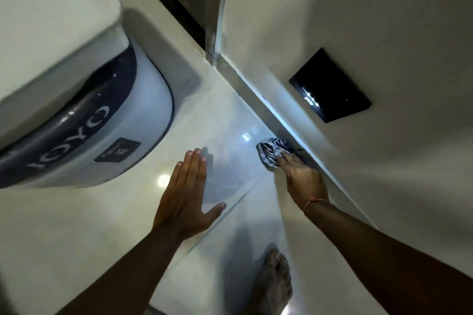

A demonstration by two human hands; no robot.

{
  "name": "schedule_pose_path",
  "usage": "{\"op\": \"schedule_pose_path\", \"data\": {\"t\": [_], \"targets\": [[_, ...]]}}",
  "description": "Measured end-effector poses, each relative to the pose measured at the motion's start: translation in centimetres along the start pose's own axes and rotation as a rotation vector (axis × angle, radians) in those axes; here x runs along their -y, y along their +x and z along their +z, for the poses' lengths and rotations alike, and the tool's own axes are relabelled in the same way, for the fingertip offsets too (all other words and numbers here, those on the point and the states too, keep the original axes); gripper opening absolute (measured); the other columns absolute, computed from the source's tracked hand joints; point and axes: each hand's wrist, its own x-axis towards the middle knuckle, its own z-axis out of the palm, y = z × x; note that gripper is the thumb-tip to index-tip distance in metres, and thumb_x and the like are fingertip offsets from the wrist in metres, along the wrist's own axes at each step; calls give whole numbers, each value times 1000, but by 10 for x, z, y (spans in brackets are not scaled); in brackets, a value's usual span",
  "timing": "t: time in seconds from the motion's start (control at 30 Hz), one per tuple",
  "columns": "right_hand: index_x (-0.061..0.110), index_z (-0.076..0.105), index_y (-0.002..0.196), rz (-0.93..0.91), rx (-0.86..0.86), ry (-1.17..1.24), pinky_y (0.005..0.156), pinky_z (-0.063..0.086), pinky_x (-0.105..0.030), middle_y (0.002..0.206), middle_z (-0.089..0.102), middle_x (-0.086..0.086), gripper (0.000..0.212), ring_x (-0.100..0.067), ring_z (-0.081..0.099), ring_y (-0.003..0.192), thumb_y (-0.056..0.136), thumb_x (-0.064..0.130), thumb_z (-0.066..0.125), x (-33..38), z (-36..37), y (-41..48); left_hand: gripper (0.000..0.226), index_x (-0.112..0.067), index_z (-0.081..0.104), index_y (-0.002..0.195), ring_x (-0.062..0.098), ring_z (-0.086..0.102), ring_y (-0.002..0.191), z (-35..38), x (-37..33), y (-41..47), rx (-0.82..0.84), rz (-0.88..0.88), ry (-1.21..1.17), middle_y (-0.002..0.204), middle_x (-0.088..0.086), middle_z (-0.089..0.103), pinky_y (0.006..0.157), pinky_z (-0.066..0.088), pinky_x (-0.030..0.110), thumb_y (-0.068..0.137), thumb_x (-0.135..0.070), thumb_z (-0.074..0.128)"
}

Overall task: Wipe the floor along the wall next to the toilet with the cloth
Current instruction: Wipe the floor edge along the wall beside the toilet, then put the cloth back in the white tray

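Overhead, head view: right hand presses a crumpled blue-and-white striped cloth onto the glossy pale tiled floor, fingers flat on the cloth, right where floor meets the off-white wall. Left hand is open, fingers together and extended, above the floor. White toilet with a dark blue lettered band sits to the left. Black rectangular panel on wall. One bare foot below.

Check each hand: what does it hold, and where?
Right hand presses its fingertips on the near end of the striped cloth at the wall base. Left hand holds nothing, flat and open.
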Motion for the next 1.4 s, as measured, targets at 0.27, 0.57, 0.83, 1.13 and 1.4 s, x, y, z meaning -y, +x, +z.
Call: {"op": "schedule_pose_path", "data": {"t": [0.27,0.57,0.83,1.13,1.4], "targets": [[18,63,123,88,-150,215,78,56,-33,129,64,-1,58,-24,70,99,73,-10,60,84,-125,-24,101,-5,7,157,28,-3,154,-145,-53,-27,-78,24,-69,167,17,1,125,4,41,88,-73,37],[17,54,132,-71,-262,293,84,52,-27,136,52,5,55,-21,67,105,81,-2,54,206,-298,-20,80,-6,9,157,28,4,155,-342,-34,-68,-390,-201,-182,167,16,6,125,5,41,98,-47,42],[16,48,138,-341,-218,371,99,49,-39,145,45,3,57,-20,52,126,85,1,63,352,-303,63,78,-1,11,156,32,4,154,-390,88,-89,-425,-506,-11,165,20,6,124,-1,38,97,-49,29],[6,48,136,-496,2,153,103,42,-41,145,48,-10,58,-30,48,130,80,-11,56,433,-216,117,81,-5,-3,156,31,-5,154,-353,135,-103,-400,-633,25,165,18,-7,124,-2,42,97,-53,23],[18,11,151,-635,260,64,117,14,-47,162,4,-4,73,-28,3,147,91,22,52,417,-212,115,79,-1,4,156,32,-1,154,-346,129,-118,-352,-658,31,165,20,-2,125,3,46,98,-51,23]]}}
